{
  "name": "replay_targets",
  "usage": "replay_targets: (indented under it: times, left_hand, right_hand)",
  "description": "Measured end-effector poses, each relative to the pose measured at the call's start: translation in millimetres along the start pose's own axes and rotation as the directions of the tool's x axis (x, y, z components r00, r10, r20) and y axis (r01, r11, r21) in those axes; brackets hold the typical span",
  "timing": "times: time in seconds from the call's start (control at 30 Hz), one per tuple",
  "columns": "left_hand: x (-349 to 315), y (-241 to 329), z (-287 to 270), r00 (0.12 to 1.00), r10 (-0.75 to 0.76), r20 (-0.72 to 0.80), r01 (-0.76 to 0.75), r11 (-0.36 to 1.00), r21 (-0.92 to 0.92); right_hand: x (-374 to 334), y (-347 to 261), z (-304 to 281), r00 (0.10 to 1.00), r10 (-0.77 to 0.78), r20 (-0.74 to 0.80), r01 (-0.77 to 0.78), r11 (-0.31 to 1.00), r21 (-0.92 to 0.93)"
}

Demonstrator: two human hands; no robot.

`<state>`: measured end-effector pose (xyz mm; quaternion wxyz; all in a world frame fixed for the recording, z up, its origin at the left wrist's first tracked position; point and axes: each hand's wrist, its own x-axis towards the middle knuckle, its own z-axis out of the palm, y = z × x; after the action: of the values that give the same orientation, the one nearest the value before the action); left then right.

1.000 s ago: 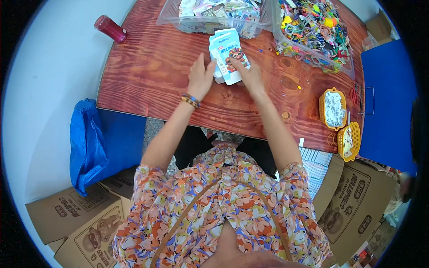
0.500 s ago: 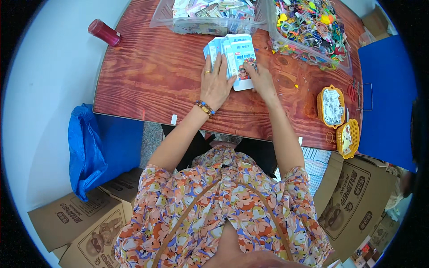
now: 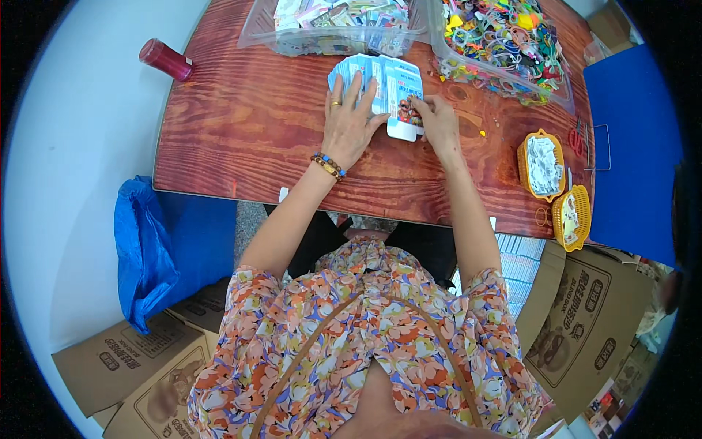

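Observation:
A fanned stack of flat light-blue and white cardboard boxes [image 3: 378,69] lies on the table in front of me. My left hand [image 3: 349,121] rests on the stack's left part, palm down with fingers spread. On the right side is the foremost flat box [image 3: 404,88], printed with a colourful cartoon figure and showing a white flap at its near end. My right hand [image 3: 439,124] grips this box by its right edge, fingers bent; part of the fingertips is hidden.
Clear plastic bins stand behind: one with small packets [image 3: 344,40], another with tangled colourful bands and trinkets [image 3: 504,51]. Two yellow baskets [image 3: 523,172] [image 3: 578,245] with paper slips and red scissors [image 3: 576,139] are on the right. A red jar [image 3: 167,60] lies far left.
The boxes are spread wider in a fan. My right hand has moved a little right with the foremost box, and my left hand's fingers have spread further apart.

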<state>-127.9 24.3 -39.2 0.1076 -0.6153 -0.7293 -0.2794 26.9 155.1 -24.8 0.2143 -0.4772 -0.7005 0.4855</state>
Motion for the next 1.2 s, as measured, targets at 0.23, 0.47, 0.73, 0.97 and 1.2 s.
replay_targets:
  times: [0.23,0.47,0.73,0.97,1.2]
  left_hand:
    - [-17.0,16.2,6.4,0.996,-0.068,0.055,0.065,0.995,0.070]
    - [-7.3,10.8,-3.4,0.999,0.002,0.035,-0.007,0.992,0.128]
    - [18.9,54.0,8.8,0.981,0.171,0.092,-0.176,0.983,0.047]
    - [10.4,61.1,19.0,0.977,0.110,0.180,-0.133,0.984,0.117]
    - [-3.9,51.8,12.5,0.950,0.193,0.246,-0.218,0.973,0.077]
  right_hand:
    - [11.2,15.2,-17.0,0.993,0.117,0.015,-0.117,0.991,0.057]
    - [5.1,23.0,-24.2,0.999,0.040,-0.016,-0.034,0.963,0.267]
    - [9.1,27.0,-13.0,0.999,-0.029,0.032,0.020,0.968,0.248]
    - [-1.0,33.5,-16.2,1.000,-0.016,0.014,0.014,0.994,0.104]
    - [13.7,23.7,-48.7,0.946,-0.317,-0.062,0.305,0.940,-0.154]
